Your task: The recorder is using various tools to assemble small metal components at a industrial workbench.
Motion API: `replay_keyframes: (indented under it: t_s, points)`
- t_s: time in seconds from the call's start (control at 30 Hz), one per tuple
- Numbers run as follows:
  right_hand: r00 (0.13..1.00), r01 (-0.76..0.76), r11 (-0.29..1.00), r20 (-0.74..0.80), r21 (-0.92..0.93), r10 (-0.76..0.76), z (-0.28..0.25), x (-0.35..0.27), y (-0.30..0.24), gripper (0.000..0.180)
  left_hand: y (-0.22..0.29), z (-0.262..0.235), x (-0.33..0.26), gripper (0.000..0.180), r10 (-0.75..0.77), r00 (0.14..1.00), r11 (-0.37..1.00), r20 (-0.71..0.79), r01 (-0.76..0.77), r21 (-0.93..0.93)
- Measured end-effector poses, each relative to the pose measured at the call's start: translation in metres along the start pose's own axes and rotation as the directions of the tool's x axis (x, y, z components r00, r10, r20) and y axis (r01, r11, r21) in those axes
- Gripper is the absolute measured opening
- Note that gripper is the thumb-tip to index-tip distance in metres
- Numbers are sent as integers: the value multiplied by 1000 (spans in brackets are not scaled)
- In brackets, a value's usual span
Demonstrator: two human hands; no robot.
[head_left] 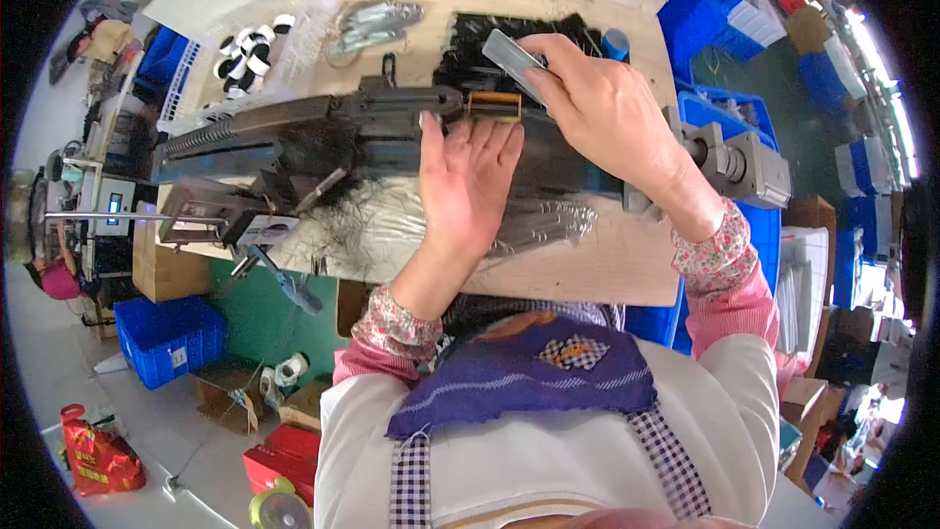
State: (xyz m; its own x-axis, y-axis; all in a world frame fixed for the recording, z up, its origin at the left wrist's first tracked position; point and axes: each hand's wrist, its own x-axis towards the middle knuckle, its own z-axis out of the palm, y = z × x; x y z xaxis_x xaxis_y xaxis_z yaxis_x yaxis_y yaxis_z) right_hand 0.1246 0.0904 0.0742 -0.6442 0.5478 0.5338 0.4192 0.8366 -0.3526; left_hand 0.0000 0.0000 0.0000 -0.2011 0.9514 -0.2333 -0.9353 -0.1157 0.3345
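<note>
Purple apron bib [529,372] sits closest, and above it the left hand [470,181] lies flat, fingers straight and together, pressing the dark hair strands [548,167] on the long machine [323,132]. Right hand [602,108] pinches a grey flat bar [511,61] by the orange clip [494,105], over the wooden bench [578,269].

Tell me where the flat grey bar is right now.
In the head view, the flat grey bar is pinched in the right hand, upper centre, over the pile of black strips and just above the small orange block on the long machine.
</note>
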Motion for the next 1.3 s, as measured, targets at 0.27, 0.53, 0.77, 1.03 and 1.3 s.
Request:
replay_keyframes:
  t_s: [0.27,0.53,0.77,1.03,1.3]
  points:
    - [956,234,943,232,-235,-180,25,-3,-10,11,12,21,0,43,15,999,995,-52,-10,97]
    - [962,58,990,272,-128,-22,13,-39,-5,20,-1,1,11,35,48,999,985,-5,-46,164]
    - [820,0,1000,572,-13,8,44,-141,9,21,-55,-25,9,34,-7,981,979,-195,46,200]
    - [799,210,977,571,28,-188,64,-136,22,16,44,-51,-97,71,140,743,-437,654,-546,715]
    - [908,-218,934,409,283,87,7,-132,33,25,223,-216,-204,77,919,395,-342,10,783,520]
